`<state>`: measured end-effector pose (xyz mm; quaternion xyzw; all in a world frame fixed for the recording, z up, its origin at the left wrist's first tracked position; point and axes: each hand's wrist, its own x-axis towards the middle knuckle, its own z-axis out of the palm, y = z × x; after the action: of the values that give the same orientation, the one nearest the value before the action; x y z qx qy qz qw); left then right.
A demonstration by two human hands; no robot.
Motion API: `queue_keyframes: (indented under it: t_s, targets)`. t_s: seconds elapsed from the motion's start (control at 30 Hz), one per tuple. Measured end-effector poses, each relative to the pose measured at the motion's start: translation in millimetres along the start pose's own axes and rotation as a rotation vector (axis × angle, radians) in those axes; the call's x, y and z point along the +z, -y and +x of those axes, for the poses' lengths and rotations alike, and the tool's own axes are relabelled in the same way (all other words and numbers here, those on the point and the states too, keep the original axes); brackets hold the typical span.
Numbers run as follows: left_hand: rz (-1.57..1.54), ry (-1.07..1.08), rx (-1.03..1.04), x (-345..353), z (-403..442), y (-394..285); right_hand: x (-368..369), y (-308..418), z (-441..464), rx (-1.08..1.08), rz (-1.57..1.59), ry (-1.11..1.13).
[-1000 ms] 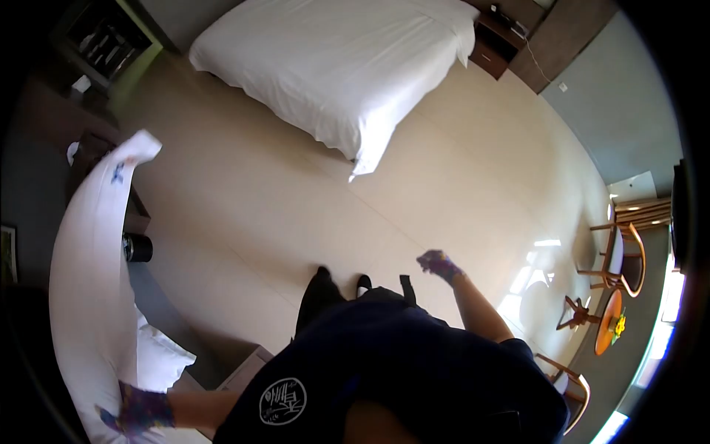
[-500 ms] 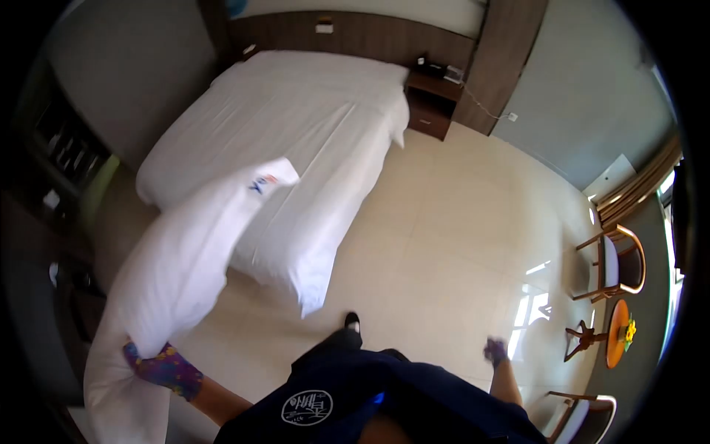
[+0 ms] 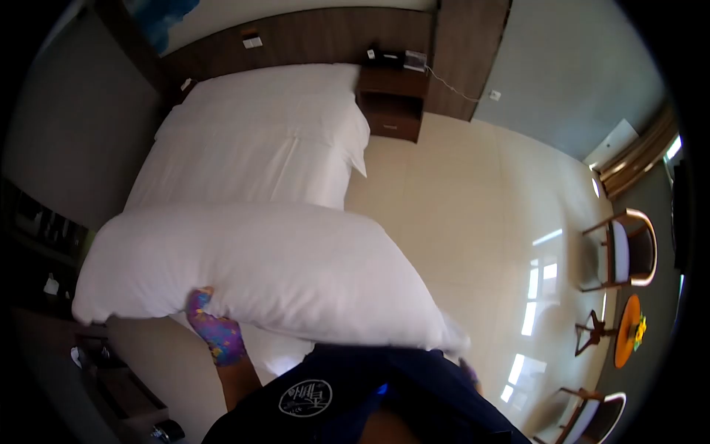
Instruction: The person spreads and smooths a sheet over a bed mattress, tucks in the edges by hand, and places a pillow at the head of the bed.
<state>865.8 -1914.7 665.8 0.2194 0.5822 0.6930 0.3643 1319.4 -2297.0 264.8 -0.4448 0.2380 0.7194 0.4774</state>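
A long white pillow (image 3: 266,266) lies crosswise in front of me, over the near part of the bed (image 3: 244,159). My left hand (image 3: 214,329), in a purple patterned glove, grips the pillow's near edge left of its middle, with the fingers partly hidden by the fabric. At the pillow's right end, low by my side, only a small part of my right hand (image 3: 470,372) shows, and its fingers are hidden. A white sheet covers the bed.
A dark wooden nightstand (image 3: 392,103) stands right of the headboard (image 3: 325,41). Along the right wall are two chairs (image 3: 625,251) and a small round table (image 3: 629,331) with yellow flowers. Dark shelving (image 3: 44,229) and an open-topped box-like unit (image 3: 126,392) line the left side.
The pillow has swung from my left side to lie across my front. My left hand moved right with it, and my right hand came in to the pillow's right end.
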Motion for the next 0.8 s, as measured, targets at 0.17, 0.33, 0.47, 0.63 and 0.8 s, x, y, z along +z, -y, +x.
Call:
queue_keyframes:
  t_s: [0.17,0.33,0.47,0.63,0.8]
  targets:
    - [-0.071,0.137,0.031,62,25,45,308,182,17,0.057,-0.712,0.105]
    - [0.627,0.348,0.763,189,89,80,520,279,112,-0.340,-1.306,0.466]
    - [0.746,0.361,0.760,266,171,115,664,336,122,-0.469,-1.686,0.609]
    - [0.034,0.352,0.078,364,260,153,731,424,207,-0.288,-1.841,0.430]
    - [0.198,0.412,-0.058,441,375,216,799,469,270,-0.190,-1.027,0.419]
